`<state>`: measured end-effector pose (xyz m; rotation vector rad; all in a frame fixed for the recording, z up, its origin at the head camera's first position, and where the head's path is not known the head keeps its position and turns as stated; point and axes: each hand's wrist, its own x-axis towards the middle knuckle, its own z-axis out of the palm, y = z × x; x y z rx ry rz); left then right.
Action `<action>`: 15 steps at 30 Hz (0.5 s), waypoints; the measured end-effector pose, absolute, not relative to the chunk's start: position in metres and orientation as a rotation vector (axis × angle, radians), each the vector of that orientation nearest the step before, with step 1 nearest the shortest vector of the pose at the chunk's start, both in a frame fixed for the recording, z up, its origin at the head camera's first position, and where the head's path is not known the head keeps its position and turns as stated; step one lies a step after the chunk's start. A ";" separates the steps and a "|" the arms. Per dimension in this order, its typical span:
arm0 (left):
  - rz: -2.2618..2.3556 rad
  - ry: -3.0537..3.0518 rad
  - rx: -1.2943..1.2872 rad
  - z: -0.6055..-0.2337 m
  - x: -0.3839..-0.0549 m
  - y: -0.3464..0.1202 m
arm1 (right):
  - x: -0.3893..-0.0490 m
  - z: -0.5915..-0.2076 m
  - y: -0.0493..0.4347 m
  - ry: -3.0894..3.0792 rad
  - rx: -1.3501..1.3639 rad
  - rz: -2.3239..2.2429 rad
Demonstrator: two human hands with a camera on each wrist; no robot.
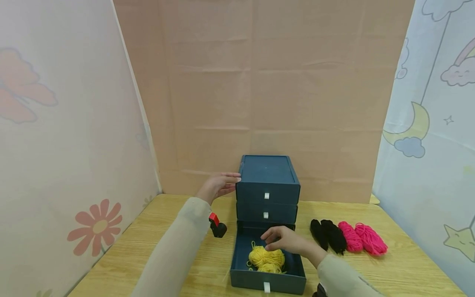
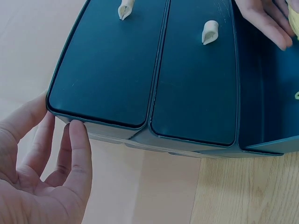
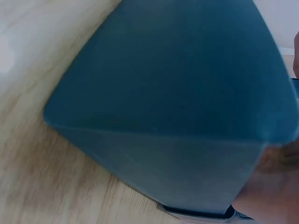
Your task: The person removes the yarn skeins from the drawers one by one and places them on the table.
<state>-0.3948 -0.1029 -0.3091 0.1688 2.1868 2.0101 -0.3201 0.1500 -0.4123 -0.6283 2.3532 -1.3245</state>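
Note:
A dark blue three-drawer cabinet (image 1: pixel 268 170) stands on the table, its bottom drawer (image 1: pixel 246 279) pulled out toward me. Yellow yarn balls (image 1: pixel 266 259) lie inside that drawer. My left hand (image 1: pixel 219 186) touches the cabinet's upper left edge; in the left wrist view, fairly straight fingers (image 2: pixel 80 154) rest along its side. Over the yellow yarn hovers my right hand (image 1: pixel 285 240), its fingers loosely bent and holding nothing. The right wrist view is mostly filled by the open drawer's outer wall (image 3: pixel 173 79), with part of the right hand blurred at its edge.
To the right of the cabinet lie black yarn skeins (image 1: pixel 334 236) and bright pink yarn skeins (image 1: pixel 370 239) in a row. White pull tabs mark the drawer fronts. A brown paper backdrop (image 1: pixel 208 103) rises behind the wooden table (image 1: pixel 167 214), with patterned sheets at both sides.

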 end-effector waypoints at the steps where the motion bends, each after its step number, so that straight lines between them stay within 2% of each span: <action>1: 2.012 2.184 0.169 -0.309 -0.395 -0.103 | -0.320 -0.412 0.150 2.354 -0.624 -1.311; 15: 1.998 2.196 0.152 -0.309 -0.396 -0.102 | -0.323 -0.415 0.145 2.385 -0.563 -1.177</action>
